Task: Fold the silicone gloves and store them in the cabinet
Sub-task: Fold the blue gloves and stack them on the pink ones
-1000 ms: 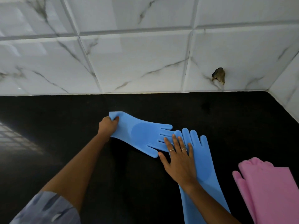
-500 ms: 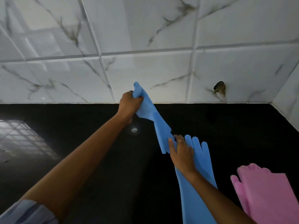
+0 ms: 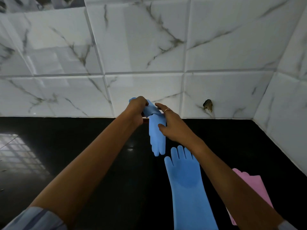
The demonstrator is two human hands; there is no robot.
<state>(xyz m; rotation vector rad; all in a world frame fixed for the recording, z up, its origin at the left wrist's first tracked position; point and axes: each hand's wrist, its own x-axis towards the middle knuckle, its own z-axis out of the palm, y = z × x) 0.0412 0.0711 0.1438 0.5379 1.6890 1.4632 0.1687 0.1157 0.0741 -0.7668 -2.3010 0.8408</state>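
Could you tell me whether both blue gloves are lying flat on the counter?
No, the left hand holds one blue glove up by its cuff; only the other blue glove lies flat.

Glossy black countertop (image 3: 83, 163), marble-look tiled wall (image 3: 141, 47) at far edge, chipped hole (image 3: 208, 105) in tile, far right.
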